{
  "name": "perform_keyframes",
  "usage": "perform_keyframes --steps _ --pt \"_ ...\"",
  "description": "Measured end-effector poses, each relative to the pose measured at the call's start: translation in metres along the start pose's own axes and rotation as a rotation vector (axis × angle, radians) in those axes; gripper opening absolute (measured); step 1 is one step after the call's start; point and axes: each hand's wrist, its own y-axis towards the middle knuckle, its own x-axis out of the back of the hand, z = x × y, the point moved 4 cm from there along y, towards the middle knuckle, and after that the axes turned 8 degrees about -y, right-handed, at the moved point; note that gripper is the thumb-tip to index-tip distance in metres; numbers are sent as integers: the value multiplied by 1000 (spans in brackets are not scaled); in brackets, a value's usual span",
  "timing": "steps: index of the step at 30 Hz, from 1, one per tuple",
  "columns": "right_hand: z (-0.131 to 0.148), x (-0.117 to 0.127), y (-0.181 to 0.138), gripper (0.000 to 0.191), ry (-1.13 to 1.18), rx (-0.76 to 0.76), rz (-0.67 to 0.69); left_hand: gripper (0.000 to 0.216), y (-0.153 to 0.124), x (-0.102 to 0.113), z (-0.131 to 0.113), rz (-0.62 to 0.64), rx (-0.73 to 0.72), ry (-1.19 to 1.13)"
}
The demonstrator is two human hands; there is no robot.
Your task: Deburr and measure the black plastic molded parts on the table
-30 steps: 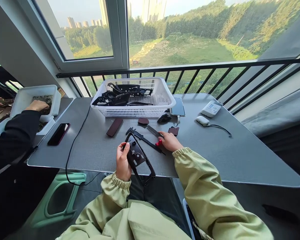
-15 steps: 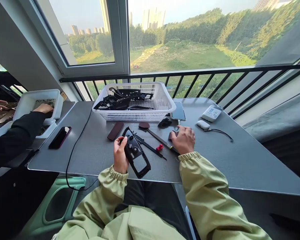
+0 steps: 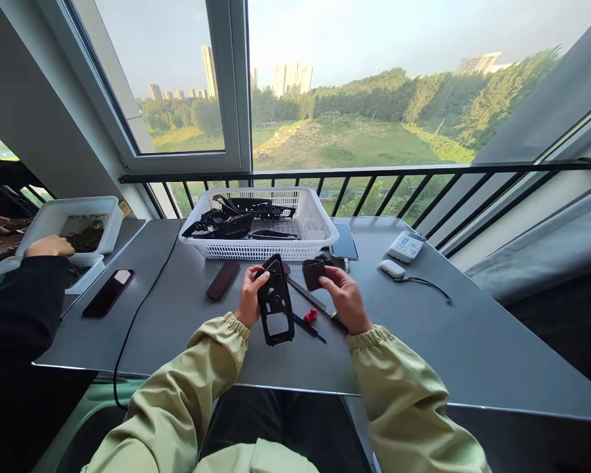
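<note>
Upright in my left hand [image 3: 249,295] is a black plastic frame [image 3: 270,281] with several cut-outs, pinched at its upper left edge between thumb and fingers. My right hand [image 3: 349,301] pinches a small dark square pad [image 3: 313,274] just to the right of the frame; the two do not touch. Beneath them on the table lie a long flat file [image 3: 305,294] with a yellow-and-black handle, a thin black stick-like tool [image 3: 309,327] partly hidden by the frame, and a small red piece [image 3: 311,316].
A white plastic basket [image 3: 256,251] of black plastic parts stands at the back. Around it are a dark reddish-brown block [image 3: 223,280], a phone [image 3: 343,243], a white box [image 3: 406,246] and a white case [image 3: 392,268] with a cord. At left are another phone [image 3: 108,293], a black cable [image 3: 142,303] and a co-worker's hand [image 3: 49,246] over white tubs.
My right hand has lifted the dark square pad off the table and brought it beside the frame. My left hand has turned the frame more upright. The head view has tilted up slightly.
</note>
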Motion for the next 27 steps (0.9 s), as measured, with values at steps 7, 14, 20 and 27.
perform_keyframes --steps 7,14,20,27 --pt "6 -44 -8 39 325 22 40 54 -2 6 8 79 93 1" --pt "-6 -36 -9 36 470 -47 -34 54 0 9 15 88 277 -32" --pt "-7 -41 -20 44 489 -69 8 45 -7 10 17 40 304 -18" --pt "1 -55 -27 44 483 -88 257 47 -9 9 18 62 339 13"
